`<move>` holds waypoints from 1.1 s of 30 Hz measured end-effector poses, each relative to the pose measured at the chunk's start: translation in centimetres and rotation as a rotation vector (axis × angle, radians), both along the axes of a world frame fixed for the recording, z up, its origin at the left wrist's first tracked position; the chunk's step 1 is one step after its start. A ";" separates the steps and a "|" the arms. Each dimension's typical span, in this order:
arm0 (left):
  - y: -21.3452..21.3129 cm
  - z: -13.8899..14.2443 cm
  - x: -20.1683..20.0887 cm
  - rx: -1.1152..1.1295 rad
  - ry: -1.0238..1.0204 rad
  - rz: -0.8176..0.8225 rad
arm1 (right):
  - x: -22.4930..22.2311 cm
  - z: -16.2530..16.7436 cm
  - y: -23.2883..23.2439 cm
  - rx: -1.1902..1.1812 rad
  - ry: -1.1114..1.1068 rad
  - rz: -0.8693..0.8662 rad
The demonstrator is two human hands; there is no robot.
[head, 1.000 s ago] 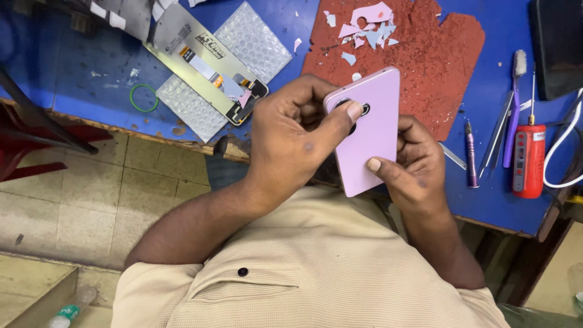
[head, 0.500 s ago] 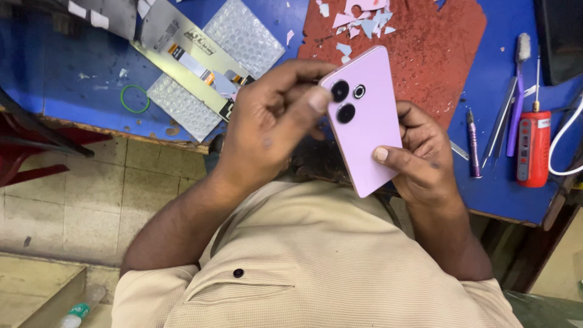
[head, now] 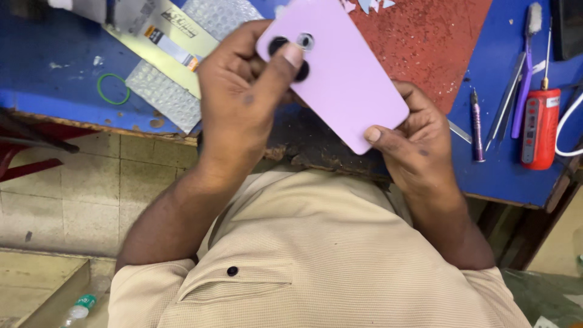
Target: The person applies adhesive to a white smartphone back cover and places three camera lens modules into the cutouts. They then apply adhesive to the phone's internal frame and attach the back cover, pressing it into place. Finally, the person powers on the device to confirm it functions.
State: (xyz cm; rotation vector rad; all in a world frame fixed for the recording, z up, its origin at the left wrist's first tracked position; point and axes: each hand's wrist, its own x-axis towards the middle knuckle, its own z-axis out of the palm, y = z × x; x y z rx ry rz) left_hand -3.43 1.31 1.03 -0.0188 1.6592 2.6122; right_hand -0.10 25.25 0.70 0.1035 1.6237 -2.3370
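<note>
Flat lilac rectangular phone back w/ dark round camera lenses (head: 340, 73) held tilted above blue table (head: 48, 67), over red speckled mat (head: 437, 42). Left hand (head: 240, 103): grip clamped on lens end, thumb across lenses. Right hand (head: 416, 143): grip clamped on lower corner. Red cylindrical tool (head: 539, 127), purple pen-shaped tool (head: 477, 124) lie at right; green rubber ring (head: 113, 88) at left.
</note>
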 end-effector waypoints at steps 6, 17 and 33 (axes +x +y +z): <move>-0.2 -0.4 0.1 0.029 0.030 0.049 | 0.2 -0.5 0.1 0.068 0.070 0.009; 1.0 -1.8 1.3 0.180 -0.030 0.109 | 0.7 1.4 -0.4 0.280 0.165 0.034; 3.5 0.9 0.6 0.261 0.031 -0.005 | 0.3 1.1 -0.6 0.914 0.670 -0.190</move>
